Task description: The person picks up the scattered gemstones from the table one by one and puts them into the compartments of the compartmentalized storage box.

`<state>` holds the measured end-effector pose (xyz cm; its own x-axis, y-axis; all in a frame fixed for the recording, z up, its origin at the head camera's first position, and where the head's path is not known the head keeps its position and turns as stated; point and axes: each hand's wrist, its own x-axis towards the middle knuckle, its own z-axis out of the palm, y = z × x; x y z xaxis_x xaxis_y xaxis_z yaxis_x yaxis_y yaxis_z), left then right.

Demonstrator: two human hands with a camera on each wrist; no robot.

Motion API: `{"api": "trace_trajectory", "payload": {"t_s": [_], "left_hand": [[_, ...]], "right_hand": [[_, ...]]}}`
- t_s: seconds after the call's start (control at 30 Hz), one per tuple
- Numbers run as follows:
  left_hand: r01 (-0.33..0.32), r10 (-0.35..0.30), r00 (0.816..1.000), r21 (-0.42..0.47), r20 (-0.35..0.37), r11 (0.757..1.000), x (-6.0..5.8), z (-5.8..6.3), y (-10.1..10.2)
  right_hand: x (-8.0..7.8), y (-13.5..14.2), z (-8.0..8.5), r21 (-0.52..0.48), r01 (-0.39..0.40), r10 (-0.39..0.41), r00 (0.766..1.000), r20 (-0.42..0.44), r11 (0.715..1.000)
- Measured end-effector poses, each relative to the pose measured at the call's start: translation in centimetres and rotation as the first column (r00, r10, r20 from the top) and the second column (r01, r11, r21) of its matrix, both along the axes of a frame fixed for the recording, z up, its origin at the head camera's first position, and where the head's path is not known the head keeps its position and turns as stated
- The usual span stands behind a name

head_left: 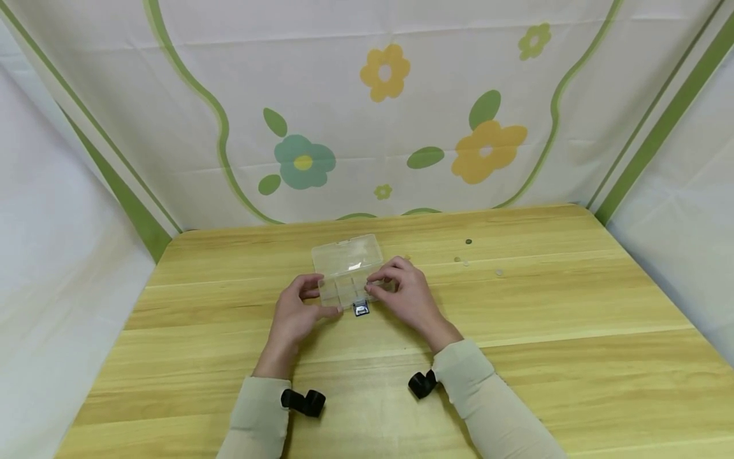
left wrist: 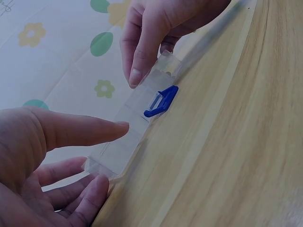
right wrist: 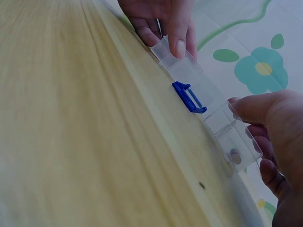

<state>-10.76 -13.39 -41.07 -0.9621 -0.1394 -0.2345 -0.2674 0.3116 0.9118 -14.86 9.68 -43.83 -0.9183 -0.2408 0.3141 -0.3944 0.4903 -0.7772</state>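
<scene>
A clear plastic compartment box [head_left: 346, 291] sits on the table with its clear lid [head_left: 346, 255] folded back. At its front edge is a blue latch [right wrist: 189, 98]. My left hand [head_left: 296, 313] grips the box's left end, thumb along the front edge and fingers curled behind the corner. Over the right-hand compartments is my right hand [head_left: 404, 292], thumb and index fingertips brought close together at a divider. I cannot tell whether a small piece is pinched between them. In the right wrist view, a small round piece [right wrist: 235, 156] lies in the end compartment.
Several small round pieces lie on the wooden table [head_left: 545, 376] beyond my right hand, among them a dark green one [head_left: 468, 241] and a pale one [head_left: 499, 272]. A flower-printed cloth [head_left: 355, 115] stands behind the table's far edge, with white cloth at both sides.
</scene>
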Motion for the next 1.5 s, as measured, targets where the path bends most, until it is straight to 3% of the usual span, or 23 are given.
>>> {"api": "trace_trajectory", "payload": {"t_s": [0.73, 1.13, 1.5], "left_hand": [[0.047, -0.047, 0.999, -0.015, 0.003, 0.999, -0.33, 0.10, 0.01], [0.078, -0.078, 0.997, -0.026, 0.010, 0.997, -0.49, -0.12, -0.14], [0.079, -0.078, 0.997, -0.038, 0.012, 0.996, -0.40, -0.16, -0.26]], "right_hand": [[0.05, 0.19, 0.07, 0.005, 0.003, -0.002, 0.999, -0.043, 1.000], [-0.09, 0.15, 0.01, -0.002, 0.006, -0.006, 1.000, -0.026, 1.000], [0.01, 0.23, -0.16, -0.058, -0.002, -0.001, 0.999, -0.053, 0.998]]}}
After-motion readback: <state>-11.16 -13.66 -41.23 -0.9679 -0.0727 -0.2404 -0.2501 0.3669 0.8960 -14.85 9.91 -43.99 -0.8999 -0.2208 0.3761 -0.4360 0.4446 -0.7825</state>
